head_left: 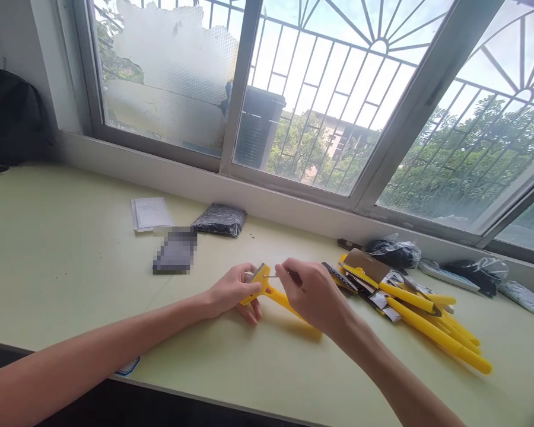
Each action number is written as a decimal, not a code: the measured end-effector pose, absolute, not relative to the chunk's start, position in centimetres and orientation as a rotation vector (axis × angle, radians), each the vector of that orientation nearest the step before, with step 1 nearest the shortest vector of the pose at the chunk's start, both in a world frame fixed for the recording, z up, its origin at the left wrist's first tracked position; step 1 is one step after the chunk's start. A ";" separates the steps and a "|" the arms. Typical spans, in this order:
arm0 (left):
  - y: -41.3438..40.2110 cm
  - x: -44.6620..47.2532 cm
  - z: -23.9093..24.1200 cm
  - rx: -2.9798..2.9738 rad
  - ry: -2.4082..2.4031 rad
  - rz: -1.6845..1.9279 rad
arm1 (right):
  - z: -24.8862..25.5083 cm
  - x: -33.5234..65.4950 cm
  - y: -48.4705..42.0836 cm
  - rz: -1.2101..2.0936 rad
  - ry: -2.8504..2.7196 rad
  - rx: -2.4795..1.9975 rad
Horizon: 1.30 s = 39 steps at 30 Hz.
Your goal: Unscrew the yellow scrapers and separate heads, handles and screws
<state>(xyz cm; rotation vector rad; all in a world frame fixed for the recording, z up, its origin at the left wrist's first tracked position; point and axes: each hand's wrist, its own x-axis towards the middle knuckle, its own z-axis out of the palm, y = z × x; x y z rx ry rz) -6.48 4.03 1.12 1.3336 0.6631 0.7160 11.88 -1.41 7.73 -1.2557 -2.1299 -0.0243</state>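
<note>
My left hand (240, 293) is closed around the head of a yellow scraper (261, 280), with thumb and fingers on either side of it. The scraper's long yellow handle (287, 303) slants down to the right, passing partly behind my right hand (309, 290). My right hand is closed on a thin metal rod tool (271, 276). Its tip meets the scraper head near a screw hole; the rest of the tool is hidden in my fingers, so I cannot tell its exact kind.
To the right lies a pile of yellow scrapers (440, 332) with packaging. Plastic-wrapped black bundles (394, 252) sit by the window sill. On the left are a white padded packet (151, 214), a black wrapped packet (220, 220) and a pixelated dark box (175, 252). The table's front edge runs below my arms.
</note>
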 end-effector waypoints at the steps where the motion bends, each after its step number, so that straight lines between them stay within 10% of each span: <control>1: 4.0 -6.5 1.1 1.330 0.672 0.717 | 8.4 11.6 -1.0 -0.026 -2.145 -1.288; 14: 4.7 -6.7 0.8 1.283 0.717 0.719 | 9.4 8.8 1.5 0.025 -2.201 -1.172; 25: 5.8 -6.5 1.4 1.268 0.866 0.585 | 5.6 11.5 4.1 1.053 -1.584 -0.803; 39: 6.6 -2.2 1.4 1.309 0.838 0.566 | 4.8 14.3 6.1 0.925 -1.292 -0.636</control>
